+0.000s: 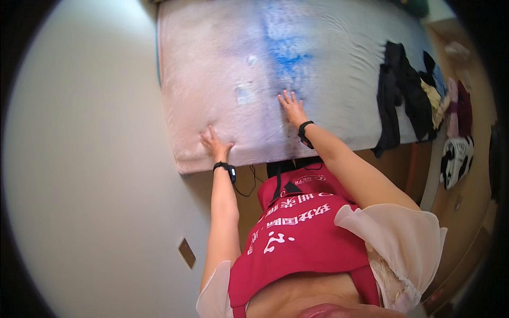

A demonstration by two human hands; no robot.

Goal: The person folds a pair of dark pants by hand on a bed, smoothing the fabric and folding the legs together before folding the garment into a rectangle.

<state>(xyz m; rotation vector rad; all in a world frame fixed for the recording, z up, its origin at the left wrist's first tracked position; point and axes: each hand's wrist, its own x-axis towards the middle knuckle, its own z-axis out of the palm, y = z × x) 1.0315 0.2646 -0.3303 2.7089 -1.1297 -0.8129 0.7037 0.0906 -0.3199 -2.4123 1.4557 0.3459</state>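
A mattress in a soft pink, blue and white cover [222, 51] spreads out before me. My left hand [215, 144] lies on its pink part near the front left corner, fingers spread, and the fabric dips around it. Further right and further in, my right hand [292, 107] rests with fingers spread on the purple-grey band, just below a bright blue patch. Neither hand holds anything. Each wrist wears a black band. Light creases run through the cover on the right.
A plain wall [99, 139] borders the mattress on the left, with a wall plate [187, 253] low on it. Black garments [409, 91] lie over the mattress's right side, beside a yellow cloth [431, 95]. Beyond are a folded black-and-white textile [457, 161] and a dark red cloth [464, 107].
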